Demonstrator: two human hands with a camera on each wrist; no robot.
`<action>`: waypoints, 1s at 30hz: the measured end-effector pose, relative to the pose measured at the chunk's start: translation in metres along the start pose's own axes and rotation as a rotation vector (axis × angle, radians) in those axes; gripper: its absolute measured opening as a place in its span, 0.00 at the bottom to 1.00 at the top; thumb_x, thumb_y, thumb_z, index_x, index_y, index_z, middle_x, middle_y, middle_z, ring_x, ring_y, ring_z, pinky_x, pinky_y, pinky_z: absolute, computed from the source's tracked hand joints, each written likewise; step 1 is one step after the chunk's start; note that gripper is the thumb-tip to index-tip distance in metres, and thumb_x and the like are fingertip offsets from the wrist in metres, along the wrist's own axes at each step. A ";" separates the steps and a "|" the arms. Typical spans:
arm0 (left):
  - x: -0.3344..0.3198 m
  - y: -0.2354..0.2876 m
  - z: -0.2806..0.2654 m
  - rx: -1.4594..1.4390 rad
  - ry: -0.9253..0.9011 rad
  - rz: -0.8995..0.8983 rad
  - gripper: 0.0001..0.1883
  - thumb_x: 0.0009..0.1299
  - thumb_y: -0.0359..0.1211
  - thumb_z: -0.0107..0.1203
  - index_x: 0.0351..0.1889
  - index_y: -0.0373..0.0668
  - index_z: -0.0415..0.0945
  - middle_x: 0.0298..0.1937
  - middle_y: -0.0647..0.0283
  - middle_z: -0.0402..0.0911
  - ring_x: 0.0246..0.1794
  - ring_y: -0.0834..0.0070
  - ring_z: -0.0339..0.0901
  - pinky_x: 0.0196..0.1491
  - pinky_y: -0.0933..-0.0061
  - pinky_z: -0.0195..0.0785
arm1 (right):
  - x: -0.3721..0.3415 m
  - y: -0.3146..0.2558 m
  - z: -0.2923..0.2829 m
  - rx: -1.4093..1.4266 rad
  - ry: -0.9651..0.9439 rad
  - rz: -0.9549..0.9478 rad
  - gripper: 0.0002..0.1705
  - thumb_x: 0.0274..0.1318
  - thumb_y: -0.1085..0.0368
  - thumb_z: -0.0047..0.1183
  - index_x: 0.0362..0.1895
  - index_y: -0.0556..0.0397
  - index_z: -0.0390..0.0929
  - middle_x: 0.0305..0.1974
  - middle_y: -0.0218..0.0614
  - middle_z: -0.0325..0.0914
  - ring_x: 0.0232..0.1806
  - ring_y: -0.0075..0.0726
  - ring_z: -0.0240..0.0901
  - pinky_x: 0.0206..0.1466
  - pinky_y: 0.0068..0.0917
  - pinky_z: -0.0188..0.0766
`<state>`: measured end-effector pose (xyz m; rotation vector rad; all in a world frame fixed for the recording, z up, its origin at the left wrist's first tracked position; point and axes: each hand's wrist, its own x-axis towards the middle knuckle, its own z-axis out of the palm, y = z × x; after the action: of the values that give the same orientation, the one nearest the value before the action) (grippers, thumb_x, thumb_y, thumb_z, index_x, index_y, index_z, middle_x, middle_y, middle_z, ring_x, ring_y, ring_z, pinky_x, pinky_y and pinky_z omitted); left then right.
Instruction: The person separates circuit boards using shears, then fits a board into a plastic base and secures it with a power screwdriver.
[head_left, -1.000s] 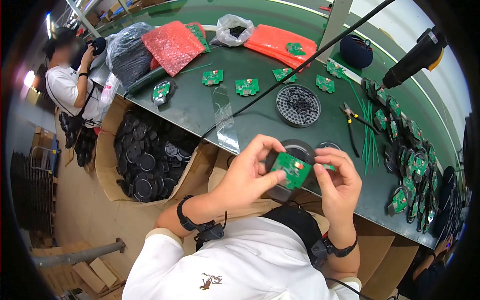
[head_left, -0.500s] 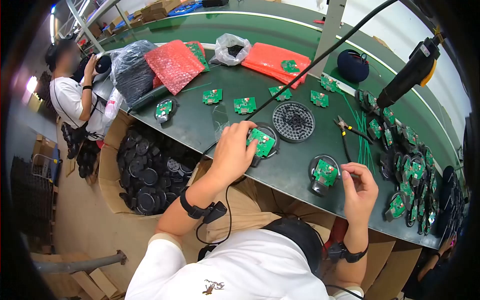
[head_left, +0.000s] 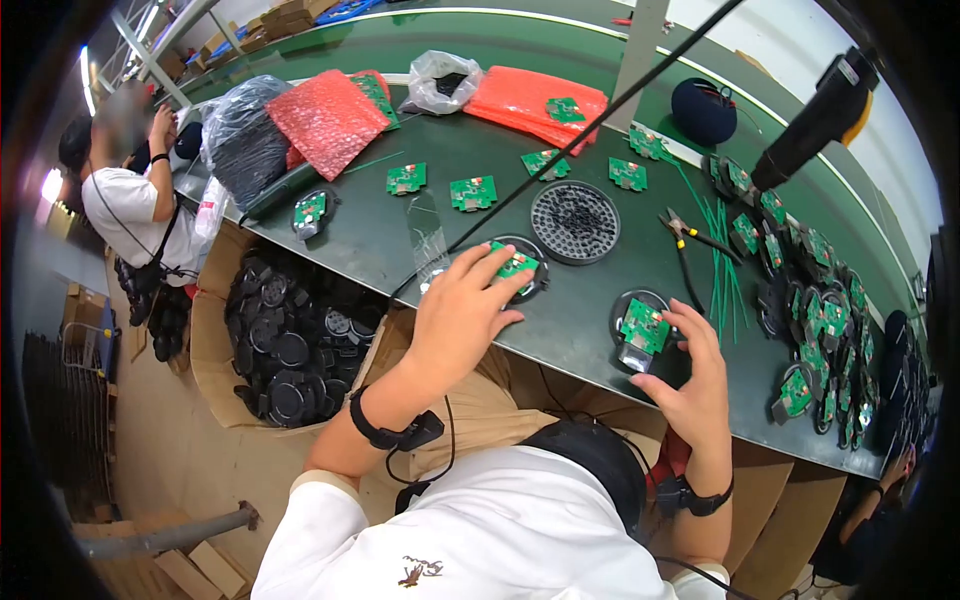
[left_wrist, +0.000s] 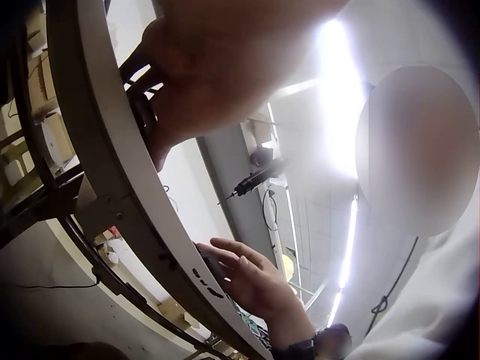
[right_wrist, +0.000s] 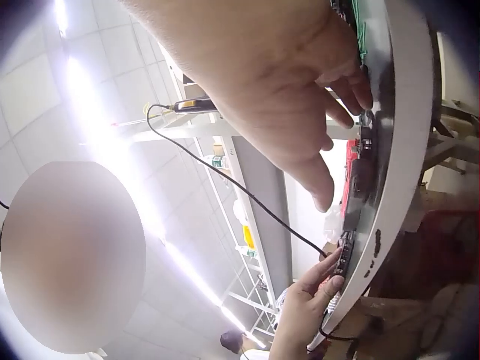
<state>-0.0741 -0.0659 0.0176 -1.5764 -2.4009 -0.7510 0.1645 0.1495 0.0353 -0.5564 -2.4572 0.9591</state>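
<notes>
My left hand (head_left: pixel 455 312) rests its straight fingers over a round black housing (head_left: pixel 541 268) with a green circuit board (head_left: pixel 517 264) on it, near the table's front edge. Its thumb is spread away to the side. Further right lies a second black housing (head_left: pixel 622 306) bearing another green circuit board (head_left: pixel 644 327). My right hand (head_left: pixel 698 385) is beside that one, thumb at its near end and fingers along its right side, spread and loosely bent. In the right wrist view, the right hand's fingertips (right_wrist: pixel 363 94) reach down close to the tabletop.
A round tray of small black parts (head_left: pixel 576 222) stands behind the housings. Pliers (head_left: pixel 684 250) and green sticks (head_left: pixel 722 260) lie right, before piled boards in housings (head_left: pixel 810 300). An electric screwdriver (head_left: pixel 820 120) hangs above. A box of black housings (head_left: pixel 290 350) stands left.
The board and housing held up in my left hand a second ago now lie on the table under its fingers. My right hand has come in beside the second housing.
</notes>
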 end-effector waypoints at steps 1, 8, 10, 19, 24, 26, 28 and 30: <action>0.000 0.000 0.001 0.038 0.004 -0.003 0.28 0.59 0.35 0.73 0.61 0.52 0.84 0.68 0.62 0.80 0.70 0.55 0.74 0.64 0.54 0.74 | 0.000 0.000 0.001 -0.026 -0.003 -0.017 0.47 0.34 0.65 0.82 0.66 0.50 0.77 0.71 0.44 0.72 0.70 0.55 0.70 0.69 0.45 0.71; -0.004 0.007 -0.003 0.049 0.038 -0.002 0.27 0.60 0.35 0.73 0.60 0.50 0.83 0.66 0.61 0.80 0.68 0.56 0.74 0.60 0.54 0.74 | -0.001 0.009 0.007 -0.123 0.011 -0.107 0.53 0.32 0.61 0.84 0.69 0.51 0.75 0.72 0.48 0.71 0.72 0.60 0.67 0.73 0.49 0.68; -0.002 0.021 -0.010 0.014 0.164 -0.004 0.28 0.55 0.31 0.76 0.57 0.46 0.85 0.64 0.56 0.82 0.66 0.53 0.76 0.65 0.53 0.73 | 0.001 0.008 0.007 -0.107 0.004 -0.112 0.53 0.32 0.61 0.84 0.69 0.51 0.75 0.72 0.48 0.70 0.72 0.60 0.67 0.73 0.49 0.68; 0.017 0.082 0.037 -0.418 -0.003 0.167 0.29 0.57 0.42 0.76 0.57 0.43 0.84 0.64 0.54 0.81 0.61 0.54 0.81 0.59 0.59 0.77 | -0.003 0.026 0.008 0.069 0.105 -0.076 0.21 0.55 0.73 0.68 0.55 0.55 0.84 0.61 0.44 0.82 0.62 0.53 0.79 0.64 0.42 0.76; 0.018 0.082 0.054 -0.292 0.002 0.210 0.27 0.57 0.44 0.76 0.54 0.46 0.86 0.59 0.56 0.84 0.59 0.55 0.82 0.57 0.60 0.78 | -0.002 0.029 0.010 0.055 0.168 -0.095 0.15 0.56 0.77 0.65 0.49 0.55 0.87 0.57 0.44 0.85 0.58 0.51 0.82 0.59 0.39 0.78; 0.018 0.083 0.058 -0.270 0.024 0.224 0.26 0.57 0.44 0.76 0.53 0.47 0.87 0.57 0.57 0.85 0.59 0.56 0.83 0.56 0.60 0.78 | -0.003 0.030 0.012 0.057 0.179 -0.098 0.14 0.55 0.78 0.64 0.47 0.55 0.88 0.56 0.44 0.85 0.57 0.50 0.82 0.59 0.38 0.79; 0.019 0.084 0.058 -0.274 0.037 0.212 0.24 0.58 0.43 0.76 0.52 0.47 0.88 0.54 0.58 0.86 0.57 0.56 0.83 0.56 0.59 0.77 | -0.002 0.031 0.013 0.056 0.178 -0.080 0.12 0.55 0.78 0.64 0.44 0.55 0.89 0.55 0.44 0.85 0.56 0.50 0.83 0.58 0.38 0.79; 0.020 0.084 0.057 -0.275 0.027 0.210 0.24 0.58 0.43 0.76 0.51 0.47 0.87 0.55 0.58 0.86 0.57 0.56 0.83 0.55 0.58 0.77 | -0.001 0.030 0.013 0.054 0.181 -0.086 0.12 0.54 0.78 0.64 0.44 0.55 0.89 0.55 0.44 0.85 0.56 0.50 0.83 0.58 0.38 0.79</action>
<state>-0.0004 0.0047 0.0031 -1.8691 -2.1400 -1.0861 0.1648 0.1623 0.0048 -0.4927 -2.2688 0.8971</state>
